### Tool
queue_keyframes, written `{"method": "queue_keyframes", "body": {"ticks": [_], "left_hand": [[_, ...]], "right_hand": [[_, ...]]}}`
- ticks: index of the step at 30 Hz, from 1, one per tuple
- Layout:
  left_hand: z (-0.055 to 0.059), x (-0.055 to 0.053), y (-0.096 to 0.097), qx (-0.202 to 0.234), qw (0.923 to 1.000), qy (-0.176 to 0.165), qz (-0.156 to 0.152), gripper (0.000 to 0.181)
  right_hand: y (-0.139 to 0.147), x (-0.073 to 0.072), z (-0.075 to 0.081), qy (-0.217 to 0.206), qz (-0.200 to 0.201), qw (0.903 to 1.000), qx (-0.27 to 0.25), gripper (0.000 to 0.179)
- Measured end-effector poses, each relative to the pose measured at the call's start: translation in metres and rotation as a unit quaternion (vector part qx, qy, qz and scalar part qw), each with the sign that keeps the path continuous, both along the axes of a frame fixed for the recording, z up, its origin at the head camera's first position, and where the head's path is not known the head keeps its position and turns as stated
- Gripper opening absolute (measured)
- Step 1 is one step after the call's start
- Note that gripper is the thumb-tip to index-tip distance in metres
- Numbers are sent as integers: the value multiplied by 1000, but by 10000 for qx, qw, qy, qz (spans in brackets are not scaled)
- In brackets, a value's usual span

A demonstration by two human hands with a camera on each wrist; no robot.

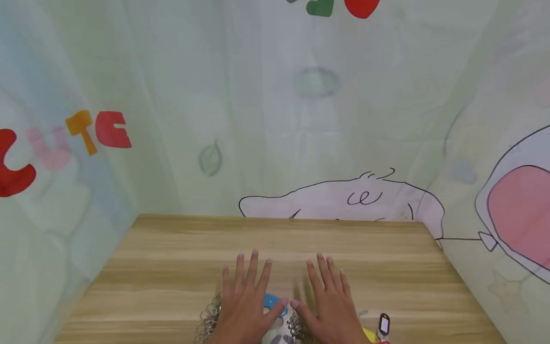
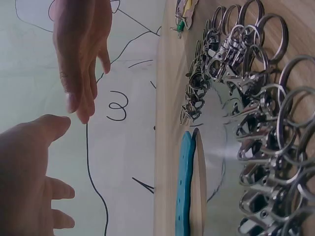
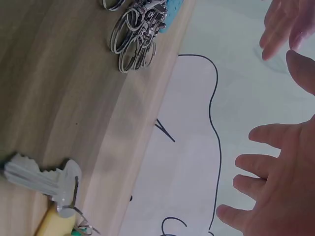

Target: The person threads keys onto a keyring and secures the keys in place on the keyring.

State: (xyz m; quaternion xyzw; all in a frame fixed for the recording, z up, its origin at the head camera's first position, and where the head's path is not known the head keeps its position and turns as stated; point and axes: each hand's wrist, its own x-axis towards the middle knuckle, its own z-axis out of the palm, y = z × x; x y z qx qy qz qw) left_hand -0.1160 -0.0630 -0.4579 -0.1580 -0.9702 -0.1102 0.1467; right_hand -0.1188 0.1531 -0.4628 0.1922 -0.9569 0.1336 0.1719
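Observation:
Both hands are held up, fingers straight and spread, and neither holds anything. My left hand (image 1: 244,308) is over the near middle of the wooden table, with metal key rings (image 2: 283,128) with clasps beside and below it. To its right, my right hand (image 1: 333,310) is level with it, the two thumb tips close together. Between and below them lies a flat whitish thing with a blue edge (image 2: 183,187), partly hidden by the hands. More key rings (image 3: 140,34) form a bunch at its side. A silver key (image 3: 44,181) lies right of the right hand, by something yellow (image 3: 53,222).
Near the key is a black-framed white tag (image 1: 384,325), with a bit of red below it. The wooden table (image 1: 193,248) ends at a printed cloth backdrop (image 1: 266,119), which also hangs along both sides.

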Motion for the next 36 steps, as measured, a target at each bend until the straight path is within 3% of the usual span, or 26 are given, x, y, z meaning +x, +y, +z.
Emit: {"method": "queue_keyframes", "body": {"ticks": [5,9,13,17,20,22,25,29,32,36], "left_hand": [[-6,4,0,194,9995,-224,89,85],[-13,8,-1,377,9982,-438,150,84],[-20,11,-4,511,9977,-421,112,82],[-25,11,-5,586,9976,-352,88,81],[-28,11,-5,663,9974,-256,93,75],[-30,9,-6,794,9968,-34,45,67],[-33,6,-4,1186,9912,562,-170,42],[-35,2,4,1730,9757,1251,-487,17],[-37,2,12,1749,9740,1280,-664,20],[-35,7,22,1342,9856,420,-937,16]], "right_hand": [[3,4,-5,-70,5,9998,-189,80],[4,8,-12,-357,47,9986,-384,77],[6,11,-18,-522,61,9974,-501,76],[11,11,-19,-84,164,9961,-858,66],[17,11,-16,408,411,9858,-1575,46],[22,12,-12,535,604,9707,-2261,36],[32,13,-4,283,598,9421,-3289,29],[46,19,9,-272,98,8871,-4608,19],[55,23,16,-540,-485,8397,-5382,13],[65,25,18,-573,-864,7772,-6206,19]]}}
